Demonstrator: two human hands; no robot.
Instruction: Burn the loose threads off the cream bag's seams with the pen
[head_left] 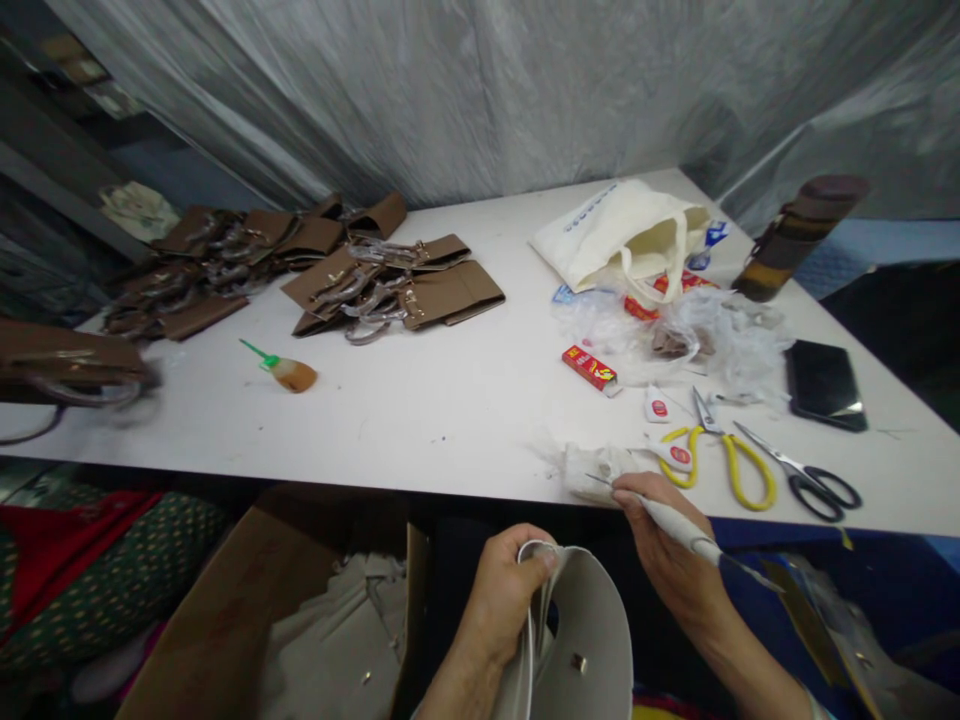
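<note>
My left hand (510, 590) is closed on the upper edge of a pale grey bag panel (592, 630), which curves open below the table's front edge. A small metal fitting sits on its inner face. In my right hand (671, 540) is a tool with a white wrapped handle (679, 525) and a thin metal point, like an awl. Its point lies over or against a whitish wrapped block (592, 468) at the table edge; I cannot tell whether they touch. Beside that block are yellow-handled scissors (720, 450) and black-handled scissors (806, 475).
Brown handbags (450, 292) lie in piles at the back left of the white table (420, 420). A green-tipped glue bottle (291, 373), red box (590, 370), cream tote (600, 235), black phone (825, 383) and dark cylinder (799, 235) lie around. Below stands a carton (225, 590) of grey pieces.
</note>
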